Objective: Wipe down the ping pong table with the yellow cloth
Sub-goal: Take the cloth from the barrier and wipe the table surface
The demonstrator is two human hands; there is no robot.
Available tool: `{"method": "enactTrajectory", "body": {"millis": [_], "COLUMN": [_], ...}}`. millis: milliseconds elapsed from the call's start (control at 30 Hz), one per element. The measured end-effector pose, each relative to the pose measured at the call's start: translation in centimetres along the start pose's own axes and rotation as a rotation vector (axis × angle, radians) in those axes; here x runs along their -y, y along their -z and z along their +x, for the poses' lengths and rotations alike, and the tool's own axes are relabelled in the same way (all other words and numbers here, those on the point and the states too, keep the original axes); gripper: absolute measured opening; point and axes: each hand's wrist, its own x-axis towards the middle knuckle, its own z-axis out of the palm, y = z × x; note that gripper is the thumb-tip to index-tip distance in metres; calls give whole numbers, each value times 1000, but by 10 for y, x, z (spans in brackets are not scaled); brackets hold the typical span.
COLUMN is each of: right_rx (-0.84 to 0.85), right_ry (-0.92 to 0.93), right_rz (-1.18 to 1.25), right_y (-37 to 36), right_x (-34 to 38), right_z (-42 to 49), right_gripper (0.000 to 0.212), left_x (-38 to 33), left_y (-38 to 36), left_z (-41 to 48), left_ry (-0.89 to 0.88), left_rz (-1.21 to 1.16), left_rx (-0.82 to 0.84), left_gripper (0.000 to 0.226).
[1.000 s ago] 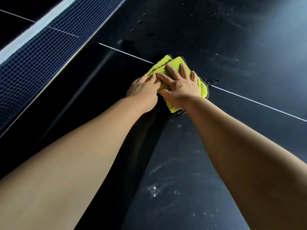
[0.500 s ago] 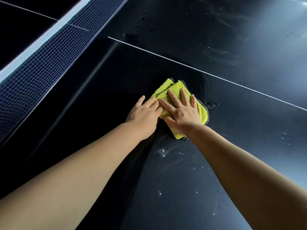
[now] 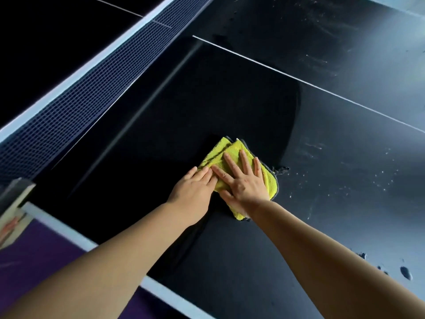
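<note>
Two flat palms: left hand [image 3: 195, 187] and right hand [image 3: 246, 184] press the yellow cloth [image 3: 230, 150] onto the ping pong table [image 3: 345, 215], well short of the net [image 3: 92, 95]. Uneven pressure could bunch it, smearing the droplets [image 3: 405, 272].

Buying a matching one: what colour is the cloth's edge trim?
Dark grey, around the yellow cloth; the head view shows it.

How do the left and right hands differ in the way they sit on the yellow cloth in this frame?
The right hand spreads its fingers; the left hand holds them together. The right hand lies almost wholly on the yellow cloth; the left hand reaches it with fingertips only, its palm over the table. Both are flat, side by side.
</note>
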Motion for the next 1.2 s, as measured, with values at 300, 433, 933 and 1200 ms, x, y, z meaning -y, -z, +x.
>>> {"method": "enactTrajectory", "body": {"millis": [300, 433, 933, 1200], "right_rx": [14, 21, 12, -53], "right_ry": [111, 160, 235, 210], "right_rz": [14, 3, 32, 72], "right_y": [-21, -28, -55, -60], "right_x": [106, 141, 149, 92], "right_z": [-74, -104, -186, -190], "right_gripper": [69, 66, 64, 64], "left_x": [0, -6, -57, -88], "left_y": [-47, -64, -86, -76], "left_z": [-137, -187, -237, -192], "left_ry": [58, 92, 90, 24], "left_rz": [-34, -90, -248, -267], "left_rx": [5, 28, 154, 151], "left_gripper": [57, 58, 60, 61]}}
